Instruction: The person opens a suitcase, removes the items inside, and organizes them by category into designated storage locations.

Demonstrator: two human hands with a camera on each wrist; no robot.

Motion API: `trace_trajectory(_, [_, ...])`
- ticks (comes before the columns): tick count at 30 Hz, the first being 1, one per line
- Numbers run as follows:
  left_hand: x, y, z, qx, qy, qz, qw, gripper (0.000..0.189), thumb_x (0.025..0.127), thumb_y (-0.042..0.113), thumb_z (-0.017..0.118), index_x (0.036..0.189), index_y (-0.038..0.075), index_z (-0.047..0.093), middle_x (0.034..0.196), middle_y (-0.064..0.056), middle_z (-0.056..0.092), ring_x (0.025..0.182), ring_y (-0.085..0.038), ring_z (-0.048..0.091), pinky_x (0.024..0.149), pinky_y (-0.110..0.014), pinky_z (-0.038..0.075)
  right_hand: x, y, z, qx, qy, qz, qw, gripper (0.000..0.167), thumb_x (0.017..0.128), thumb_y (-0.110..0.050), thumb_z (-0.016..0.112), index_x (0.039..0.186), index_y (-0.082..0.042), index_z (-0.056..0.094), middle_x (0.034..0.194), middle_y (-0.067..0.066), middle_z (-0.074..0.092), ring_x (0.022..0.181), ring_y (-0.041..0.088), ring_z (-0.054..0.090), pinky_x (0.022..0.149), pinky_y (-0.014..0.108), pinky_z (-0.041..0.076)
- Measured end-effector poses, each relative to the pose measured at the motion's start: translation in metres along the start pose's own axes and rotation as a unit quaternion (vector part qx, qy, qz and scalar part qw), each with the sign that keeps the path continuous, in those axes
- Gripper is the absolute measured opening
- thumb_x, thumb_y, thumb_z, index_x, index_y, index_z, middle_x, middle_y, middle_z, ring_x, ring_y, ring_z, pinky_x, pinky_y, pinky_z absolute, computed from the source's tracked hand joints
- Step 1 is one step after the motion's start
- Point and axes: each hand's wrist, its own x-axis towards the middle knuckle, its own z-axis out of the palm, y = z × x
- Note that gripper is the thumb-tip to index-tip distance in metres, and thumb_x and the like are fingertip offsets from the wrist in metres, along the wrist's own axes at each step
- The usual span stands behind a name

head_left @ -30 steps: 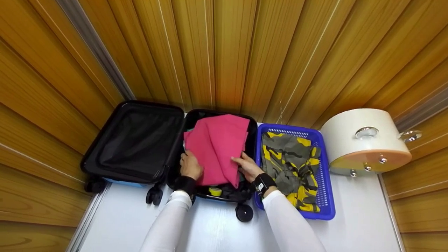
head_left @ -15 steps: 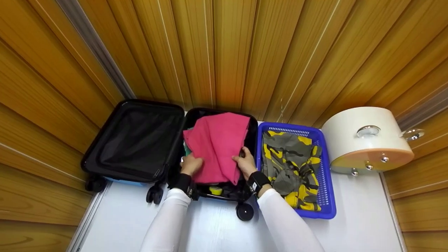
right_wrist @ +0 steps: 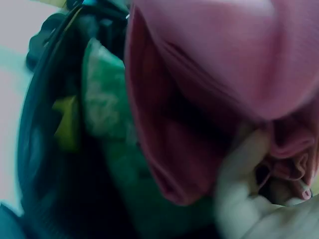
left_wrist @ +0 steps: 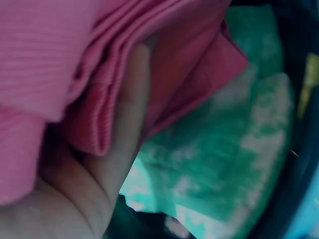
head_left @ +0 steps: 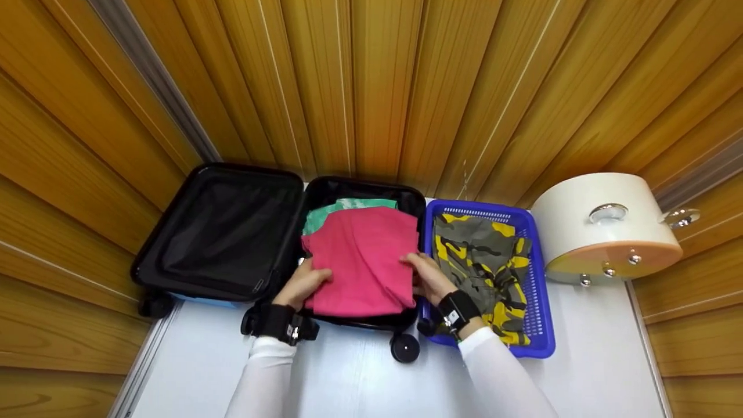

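A folded pink garment (head_left: 360, 261) is held by its two sides above the open black suitcase (head_left: 411, 200). My left hand (head_left: 303, 281) grips its left side, thumb on top and fingers underneath; the left wrist view shows a finger (left_wrist: 132, 94) under the pink folds. On the right side my right hand (head_left: 428, 277) pinches the cloth edge, also with fingers below, as the right wrist view shows. Beneath the pink cloth lies a green and white patterned garment (left_wrist: 214, 149) inside the suitcase. A small yellow item (right_wrist: 67, 122) sits near the suitcase wall.
The suitcase lid (head_left: 226, 232) lies opened out on the left. To the right stands a blue plastic basket (head_left: 543, 313) with camouflage clothing (head_left: 482, 273) in it. Farther right is a white rounded case (head_left: 598, 220) with metal fittings. A wood-patterned wall (head_left: 377, 87) rises behind.
The pink garment has shifted toward the person, uncovering green cloth behind it and covering the yellow item in the head view. Both hands have moved slightly apart with it.
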Motion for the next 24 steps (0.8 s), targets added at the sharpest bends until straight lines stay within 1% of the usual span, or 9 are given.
trace_trajectory(3, [-0.002, -0.010, 0.006, 0.024, -0.001, -0.005, 0.9997, 0.061, 0.079, 0.006, 0.067, 0.136, -0.008, 0.052, 0.124, -0.020, 0.064, 0.108, -0.028, 0.061, 0.097, -0.040, 0.050, -0.001, 0.008, 0.002, -0.074, -0.012, -0.004, 0.9972, 0.088, 0.088, -0.018, 0.078, 0.154, -0.005, 0.022, 0.128, 0.021, 0.057, 0.099, 0.033, 0.068, 0.081, 0.049, 0.060])
trace_trajectory(5, [-0.002, -0.015, 0.013, 0.030, 0.002, 0.001, 0.9995, 0.066, 0.081, 0.003, 0.067, 0.142, -0.010, 0.046, 0.133, -0.024, 0.060, 0.118, -0.033, 0.058, 0.106, -0.045, 0.046, 0.001, 0.014, 0.006, -0.107, -0.009, -0.029, 0.9938, 0.105, 0.084, -0.010, 0.082, 0.161, -0.006, 0.009, 0.144, 0.029, 0.045, 0.116, 0.039, 0.060, 0.095, 0.054, 0.055])
trace_trajectory(8, [-0.001, -0.016, 0.020, 0.030, 0.011, 0.018, 0.9993, 0.076, 0.079, -0.002, 0.062, 0.150, -0.011, 0.036, 0.144, -0.029, 0.052, 0.129, -0.036, 0.050, 0.114, -0.048, 0.038, 0.005, 0.021, 0.013, -0.138, 0.002, -0.073, 0.9877, 0.117, 0.079, -0.002, 0.083, 0.162, -0.006, 0.000, 0.154, 0.033, 0.032, 0.134, 0.045, 0.044, 0.114, 0.054, 0.038])
trace_trajectory(11, [0.000, -0.014, 0.019, 0.014, 0.017, 0.025, 0.9994, 0.083, 0.079, 0.000, 0.057, 0.156, -0.009, 0.029, 0.150, -0.029, 0.046, 0.131, -0.034, 0.046, 0.114, -0.045, 0.036, 0.008, 0.026, 0.020, -0.153, 0.022, -0.099, 0.9830, 0.120, 0.077, -0.007, 0.086, 0.160, -0.004, 0.000, 0.154, 0.034, 0.032, 0.141, 0.043, 0.036, 0.121, 0.050, 0.026])
trace_trajectory(14, [-0.002, -0.011, 0.010, -0.032, 0.018, 0.029, 0.9989, 0.082, 0.080, 0.002, 0.055, 0.158, -0.005, 0.031, 0.148, -0.024, 0.049, 0.122, -0.027, 0.049, 0.107, -0.036, 0.039, 0.011, 0.027, 0.026, -0.128, 0.044, -0.091, 0.9865, 0.115, 0.076, -0.007, 0.086, 0.158, -0.005, 0.006, 0.150, 0.031, 0.036, 0.138, 0.041, 0.039, 0.118, 0.047, 0.032])
trace_trajectory(17, [-0.008, -0.010, -0.004, -0.096, 0.030, 0.027, 0.9946, 0.068, 0.080, 0.000, 0.053, 0.147, -0.006, 0.046, 0.125, -0.018, 0.060, 0.101, -0.022, 0.054, 0.089, -0.028, 0.044, 0.012, 0.025, 0.028, -0.071, 0.047, -0.080, 0.9932, 0.106, 0.078, 0.003, 0.079, 0.159, -0.007, 0.012, 0.148, 0.029, 0.039, 0.130, 0.040, 0.047, 0.107, 0.047, 0.046])
trace_trajectory(20, [-0.014, -0.010, -0.017, -0.130, 0.035, 0.024, 0.9906, 0.054, 0.079, -0.003, 0.052, 0.133, -0.007, 0.055, 0.105, -0.011, 0.061, 0.086, -0.017, 0.054, 0.075, -0.025, 0.045, 0.015, 0.025, 0.027, -0.030, 0.030, -0.060, 0.9973, 0.099, 0.081, 0.009, 0.074, 0.160, -0.012, 0.017, 0.145, 0.027, 0.042, 0.121, 0.038, 0.056, 0.093, 0.046, 0.056])
trace_trajectory(22, [-0.017, -0.013, -0.022, -0.129, 0.017, 0.020, 0.9913, 0.052, 0.079, -0.004, 0.053, 0.131, -0.007, 0.055, 0.103, -0.010, 0.061, 0.086, -0.017, 0.055, 0.077, -0.026, 0.046, 0.016, 0.026, 0.024, -0.014, 0.020, -0.049, 0.9985, 0.093, 0.084, 0.011, 0.072, 0.159, -0.013, 0.022, 0.142, 0.027, 0.046, 0.114, 0.036, 0.061, 0.087, 0.045, 0.059])
trace_trajectory(24, [-0.019, -0.016, -0.024, -0.108, -0.004, 0.012, 0.9940, 0.058, 0.079, -0.003, 0.055, 0.137, -0.005, 0.053, 0.112, -0.011, 0.062, 0.093, -0.019, 0.057, 0.083, -0.027, 0.046, 0.017, 0.028, 0.021, -0.016, 0.019, -0.049, 0.9985, 0.084, 0.087, 0.010, 0.071, 0.156, -0.012, 0.028, 0.138, 0.025, 0.050, 0.109, 0.033, 0.063, 0.084, 0.042, 0.059])
